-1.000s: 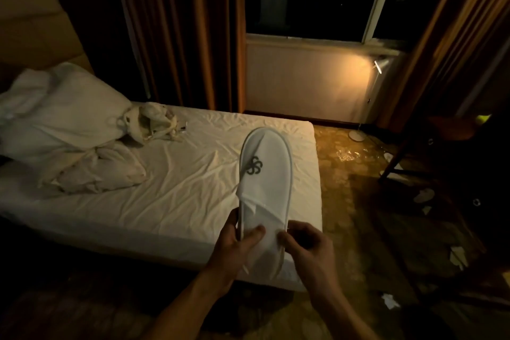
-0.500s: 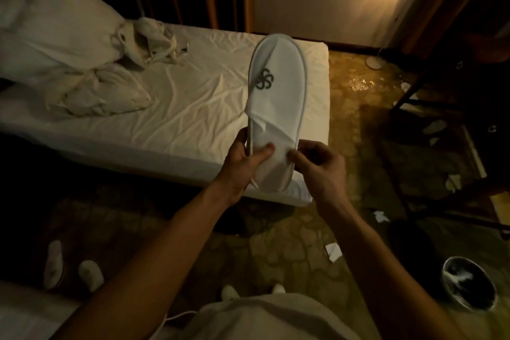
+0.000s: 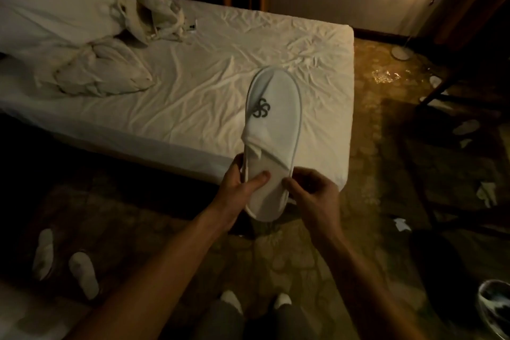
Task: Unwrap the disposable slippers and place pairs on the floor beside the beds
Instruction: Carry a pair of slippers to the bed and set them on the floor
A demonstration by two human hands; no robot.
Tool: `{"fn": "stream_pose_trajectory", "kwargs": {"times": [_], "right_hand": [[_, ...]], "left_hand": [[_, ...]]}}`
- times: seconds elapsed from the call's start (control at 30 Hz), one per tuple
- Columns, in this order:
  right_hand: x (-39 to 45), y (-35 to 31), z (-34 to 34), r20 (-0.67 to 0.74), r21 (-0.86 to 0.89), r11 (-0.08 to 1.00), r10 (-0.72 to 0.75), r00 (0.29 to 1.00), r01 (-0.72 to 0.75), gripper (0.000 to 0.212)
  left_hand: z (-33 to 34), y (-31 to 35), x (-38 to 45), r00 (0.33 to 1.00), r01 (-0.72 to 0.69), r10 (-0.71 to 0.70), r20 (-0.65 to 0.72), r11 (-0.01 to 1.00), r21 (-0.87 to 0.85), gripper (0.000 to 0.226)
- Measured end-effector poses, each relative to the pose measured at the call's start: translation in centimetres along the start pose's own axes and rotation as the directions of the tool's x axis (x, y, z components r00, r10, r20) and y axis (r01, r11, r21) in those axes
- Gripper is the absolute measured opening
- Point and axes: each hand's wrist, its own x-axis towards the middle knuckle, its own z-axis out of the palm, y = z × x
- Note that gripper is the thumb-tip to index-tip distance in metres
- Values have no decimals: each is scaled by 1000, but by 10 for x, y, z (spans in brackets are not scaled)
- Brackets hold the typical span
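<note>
Holding a white slipper (image 3: 271, 143) up in front of me, I have my left hand (image 3: 237, 188) wrapped round its near left edge, thumb pressed flat on the insole, fingers hidden behind. My right hand (image 3: 314, 193) pinches the near right rim between thumb and curled fingers. The slipper points away from me, toe far, heel near, with a dark logo (image 3: 260, 112) on the upper. It hangs in the air over the near right corner of the bed (image 3: 193, 107), touching neither sheet nor floor. I cannot tell whether a second slipper lies behind it.

The bed's near edge runs from far left down to that corner, just beyond my knuckles; its right edge runs away toward the wall. A pillow (image 3: 52, 0) and crumpled wrapping (image 3: 151, 16) lie at the far left of the bed, well apart from my hands.

Between the bed's near edge and my feet (image 3: 255, 299) the floor (image 3: 276, 257) is an open dark strip. To the near left, a pair of slippers (image 3: 64, 262) lies on the floor. Right of the bed the floor is wider, with paper scraps (image 3: 401, 223) scattered over it, and a bin (image 3: 495, 303) sits at the near right edge.
</note>
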Motion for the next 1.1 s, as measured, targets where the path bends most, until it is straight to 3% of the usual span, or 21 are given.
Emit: {"fn": "stream_pose_trajectory", "kwargs": {"times": [0.3, 0.47, 0.63, 0.83, 1.03, 1.1], "right_hand": [[53, 225, 38, -28, -16, 1000, -1, 1000, 1, 12], [51, 317, 53, -49, -33, 999, 13, 999, -15, 13], [39, 373, 66, -18, 4, 984, 177, 984, -177, 15], [50, 403, 81, 18, 50, 933, 355, 935, -356, 18], [112, 467, 89, 49, 22, 892, 450, 892, -451, 16], [131, 495, 91, 74, 12, 877, 478, 875, -480, 16]], "left_hand": [[-33, -218, 76, 999, 5, -7, 38, 999, 48, 46], [-57, -311, 88, 996, 82, -83, 43, 996, 37, 26], [-77, -370, 86, 983, 185, -185, 14, 982, -21, 44], [-98, -400, 99, 957, 286, -281, 66, 955, -80, 31], [-109, -451, 162, 921, 390, -384, 67, 909, -149, 29], [-108, -479, 183, 924, 374, -380, -35, 921, -114, 56]]}}
